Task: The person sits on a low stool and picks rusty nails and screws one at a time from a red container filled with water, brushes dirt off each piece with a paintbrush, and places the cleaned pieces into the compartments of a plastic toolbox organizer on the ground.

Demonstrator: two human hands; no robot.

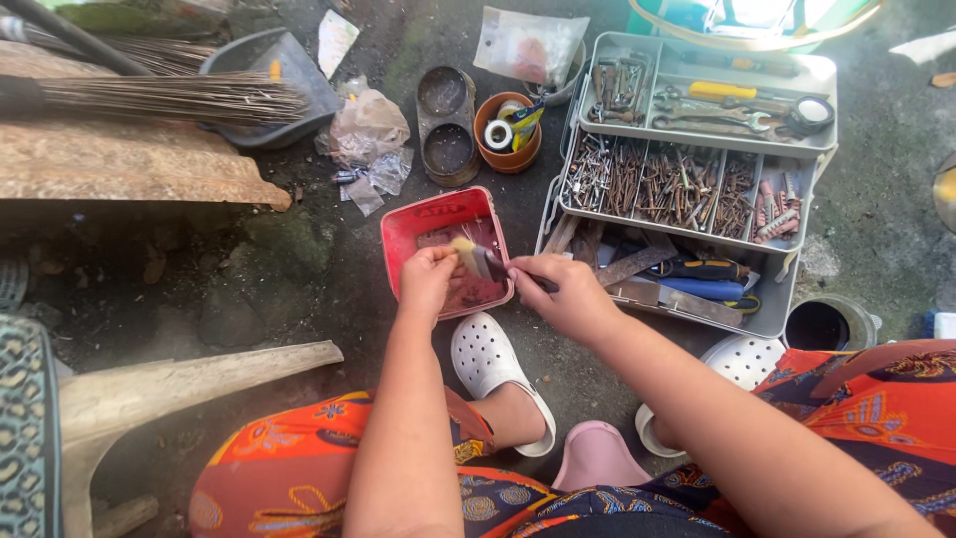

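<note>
A small paintbrush (pixel 478 259) with pale bristles is held over a red square plastic tub (pixel 418 221) that stands on the ground. My right hand (pixel 563 294) grips the brush by its handle. The fingers of my left hand (pixel 428 281) pinch the bristles at the brush's tip. Both hands hover above the near half of the tub, whose inside looks wet and stained.
An open grey toolbox (pixel 797 75) with trays of rusty nails, screws and wrenches sits to the right. An orange pot (pixel 508 134) with tape, a metal tin (pixel 446 125), a broom (pixel 149 95) and a dustpan (pixel 289 70) lie behind. My white clogs (pixel 493 374) are below.
</note>
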